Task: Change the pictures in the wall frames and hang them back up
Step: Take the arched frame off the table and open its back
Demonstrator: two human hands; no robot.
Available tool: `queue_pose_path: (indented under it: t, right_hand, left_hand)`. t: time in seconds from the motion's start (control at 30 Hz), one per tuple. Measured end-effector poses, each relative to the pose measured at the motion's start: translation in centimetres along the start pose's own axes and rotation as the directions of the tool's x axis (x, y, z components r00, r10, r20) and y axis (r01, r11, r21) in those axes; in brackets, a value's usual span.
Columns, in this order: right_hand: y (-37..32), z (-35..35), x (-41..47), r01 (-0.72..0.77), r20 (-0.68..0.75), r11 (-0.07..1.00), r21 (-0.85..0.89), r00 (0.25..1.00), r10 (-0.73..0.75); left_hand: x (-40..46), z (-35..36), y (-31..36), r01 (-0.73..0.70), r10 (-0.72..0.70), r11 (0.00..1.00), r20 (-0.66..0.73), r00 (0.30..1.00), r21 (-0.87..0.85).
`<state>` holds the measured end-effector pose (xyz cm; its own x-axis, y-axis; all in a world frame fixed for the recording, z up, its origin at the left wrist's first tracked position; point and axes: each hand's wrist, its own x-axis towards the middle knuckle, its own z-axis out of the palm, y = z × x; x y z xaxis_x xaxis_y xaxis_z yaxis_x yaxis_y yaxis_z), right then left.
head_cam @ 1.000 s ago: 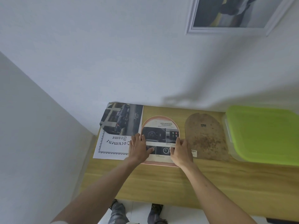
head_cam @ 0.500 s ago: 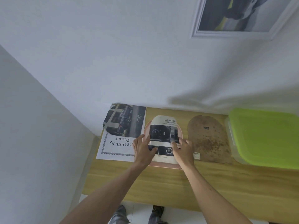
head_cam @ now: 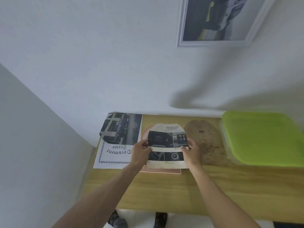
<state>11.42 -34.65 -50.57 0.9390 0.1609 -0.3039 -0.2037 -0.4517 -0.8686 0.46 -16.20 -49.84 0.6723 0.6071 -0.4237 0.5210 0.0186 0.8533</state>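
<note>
Wall frame (head_cam: pixel 218 22) at 1 o'clock: top cut off by the upper edge, its picture soft and blurred (dark shape, yellow streak, subject unclear). Green-lidded box (head_cam: pixel 263 139) at 3 o'clock: right side runs out of view. Pink arched frame (head_cam: pixel 162 171) mostly hidden under the printed sheet (head_cam: pixel 166 145); only its rim shows. Small print on the sheet below "ADVANCED" too fine to read. Car picture (head_cam: pixel 121 129) covers the top of the "Document Frame" sheet (head_cam: pixel 113 155). Shoes (head_cam: pixel 118 221) at 6 o'clock cut by the lower edge.

Arched car-dashboard print (head_cam: pixel 166 145) tilts above pink arched frame (head_cam: pixel 160 171).
</note>
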Motion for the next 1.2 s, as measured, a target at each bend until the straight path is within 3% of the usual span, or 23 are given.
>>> queue_pose_path:
  t: [0.47,0.83,1.0,1.2]
  right_hand:
    - [3.0,-8.0,-2.4,-0.063,-0.079,0.995,-0.073,0.995,0.057]
    - [6.7,-13.9,-6.6,-0.152,-0.081,0.974,-0.17,0.987,0.14]
    - [9.4,-18.2,-7.3,-0.16,-0.039,0.961,-0.225,0.987,0.155]
    - [13.9,-25.7,-6.7,-0.182,0.005,0.935,-0.304,0.981,0.193]
  left_hand:
    - [-3.6,5.1,2.3,-0.088,0.075,0.994,0.183,0.98,0.064]
    - [-9.2,9.1,1.2,-0.113,0.039,0.964,0.292,0.955,0.242]
    - [-11.8,13.4,0.1,-0.143,0.041,0.939,0.311,0.95,0.314]
    - [-15.6,21.5,-0.9,-0.075,-0.021,0.942,0.281,0.959,0.326]
